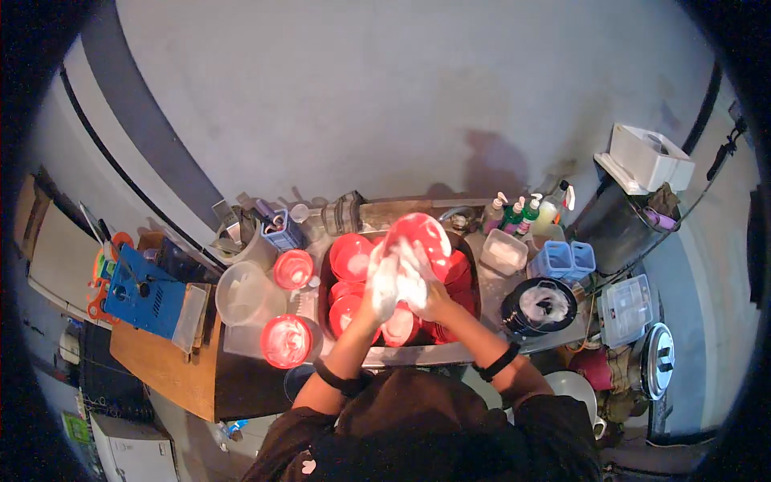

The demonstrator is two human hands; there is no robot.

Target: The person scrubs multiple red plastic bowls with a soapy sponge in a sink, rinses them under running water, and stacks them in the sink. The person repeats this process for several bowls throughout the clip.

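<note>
My left hand (383, 286) and my right hand (421, 283), both covered in white suds, are together over the sink. Between and above them a red bowl (415, 232) with foam on it is held up, tilted. The foam hides the fingers, so which hand grips the bowl is hard to tell. Beneath, several red bowls (351, 256) fill the sink basin (476, 289), some with suds in them. Two foamy red bowls, one upper (293, 269) and one lower (287, 341), stand left of the basin.
Clear plastic tubs (241, 293) stand at the left. Pump bottles (530, 214) line the back right by the faucet (459, 220). A black bowl with suds (542, 306), blue baskets (551, 259) and a clear container (503, 252) are on the right.
</note>
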